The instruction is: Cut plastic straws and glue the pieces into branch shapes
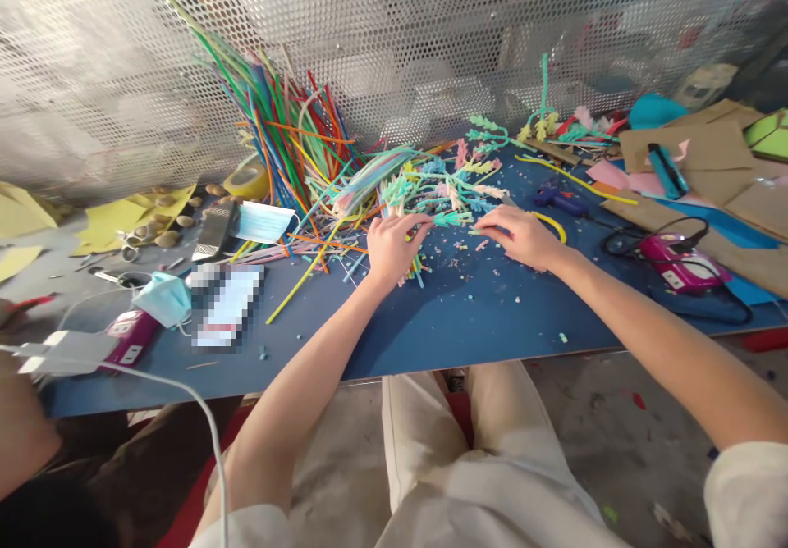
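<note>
My left hand (394, 246) rests on the blue tabletop (468, 318) with its fingers curled over a loose bunch of short coloured foam sticks (414, 267). To its right, my right hand (522, 235) pinches a small teal and pink foam piece (478, 230) at its fingertips. Both hands sit at the near edge of a pile of fringed pastel foam stems (431, 180). Behind the pile, a fan of long coloured foam strips (277, 134) leans against the perforated metal screen (394, 31).
A pink glue gun (675, 261) with a black cord lies at the right, beside a blue tool (557, 199) and brown cardboard sheets (702, 150). At the left lie face masks (264, 221), tape (246, 179), shells, yellow paper, scissors and another pink device (129, 335). A second person's arm (18, 433) shows at far left.
</note>
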### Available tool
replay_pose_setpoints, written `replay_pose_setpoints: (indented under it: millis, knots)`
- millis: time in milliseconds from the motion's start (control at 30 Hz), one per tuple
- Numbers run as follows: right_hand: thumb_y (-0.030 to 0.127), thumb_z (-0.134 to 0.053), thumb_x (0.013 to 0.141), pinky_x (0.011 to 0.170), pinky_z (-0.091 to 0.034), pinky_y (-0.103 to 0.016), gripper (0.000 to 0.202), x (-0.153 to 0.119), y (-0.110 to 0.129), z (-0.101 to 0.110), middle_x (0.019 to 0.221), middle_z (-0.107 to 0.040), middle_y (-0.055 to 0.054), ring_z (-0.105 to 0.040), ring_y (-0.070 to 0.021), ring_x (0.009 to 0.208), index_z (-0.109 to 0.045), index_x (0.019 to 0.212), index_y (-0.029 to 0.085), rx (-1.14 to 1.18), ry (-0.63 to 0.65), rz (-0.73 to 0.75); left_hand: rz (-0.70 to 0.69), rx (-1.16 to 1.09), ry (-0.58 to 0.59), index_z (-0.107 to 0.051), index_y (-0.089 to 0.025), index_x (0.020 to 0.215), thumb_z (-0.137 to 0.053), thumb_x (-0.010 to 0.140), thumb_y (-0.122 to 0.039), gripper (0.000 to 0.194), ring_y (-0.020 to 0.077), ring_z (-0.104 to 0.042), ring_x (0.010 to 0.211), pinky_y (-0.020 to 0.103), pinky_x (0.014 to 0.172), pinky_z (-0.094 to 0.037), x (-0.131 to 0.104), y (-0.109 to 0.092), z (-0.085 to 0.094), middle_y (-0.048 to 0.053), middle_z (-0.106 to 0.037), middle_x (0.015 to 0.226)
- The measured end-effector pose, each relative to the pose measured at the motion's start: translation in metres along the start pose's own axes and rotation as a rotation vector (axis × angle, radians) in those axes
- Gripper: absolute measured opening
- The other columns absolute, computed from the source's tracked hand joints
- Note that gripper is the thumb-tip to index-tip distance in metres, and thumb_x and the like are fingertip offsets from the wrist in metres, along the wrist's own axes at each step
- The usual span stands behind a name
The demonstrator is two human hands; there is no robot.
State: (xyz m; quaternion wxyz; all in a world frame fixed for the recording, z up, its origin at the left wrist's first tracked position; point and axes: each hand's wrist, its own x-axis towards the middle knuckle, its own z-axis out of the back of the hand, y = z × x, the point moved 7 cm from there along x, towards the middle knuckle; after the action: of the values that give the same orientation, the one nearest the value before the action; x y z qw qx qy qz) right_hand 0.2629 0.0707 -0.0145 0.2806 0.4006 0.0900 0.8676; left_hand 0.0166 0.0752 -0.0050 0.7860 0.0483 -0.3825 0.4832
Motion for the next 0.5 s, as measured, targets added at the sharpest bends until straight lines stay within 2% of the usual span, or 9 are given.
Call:
replay_pose_setpoints:
  millis: [133, 300, 500]
  knots:
    - [0.029, -0.064, 0.107, 0.093, -0.062, -0.042, 0.014, 0.0, 0.004, 0.01, 0.103, -0.082, -0.003, -0.076, -0.0223, 0.097, -0.078, 0.107, 0.028, -0.04, -0.101, 0.027, -0.035, 0.005, -0.01, -0.083, -0.032, 0.107, -0.065, 0.107, -0.044, 0.021, 0.0184, -0.074, 0.081, 0.037, 0.085, -0.043, -0.001, -0.001, 0.0, -0.001, -0.085, 0.094]
    - [0.027, -0.066, 0.103, 0.08, -0.063, -0.037, 0.014, 0.0, 0.006, 0.016, 0.1, -0.082, -0.005, -0.076, -0.02, 0.085, -0.08, 0.105, 0.026, -0.093, -0.21, -0.038, -0.084, 0.031, -0.016, -0.083, -0.033, 0.108, -0.064, 0.108, -0.044, 0.022, 0.0196, -0.076, 0.089, 0.039, 0.087, -0.043, -0.002, -0.003, 0.001, -0.001, -0.086, 0.101]
    - [0.027, -0.07, 0.101, 0.068, -0.061, -0.032, 0.011, 0.003, 0.018, 0.022, 0.089, -0.08, -0.004, -0.07, -0.0157, 0.069, -0.078, 0.096, 0.023, -0.119, -0.303, -0.025, -0.144, 0.037, -0.021, -0.082, -0.032, 0.109, -0.064, 0.108, -0.043, 0.022, 0.02, -0.076, 0.087, 0.039, 0.084, -0.042, -0.003, -0.009, 0.002, -0.001, -0.086, 0.097]
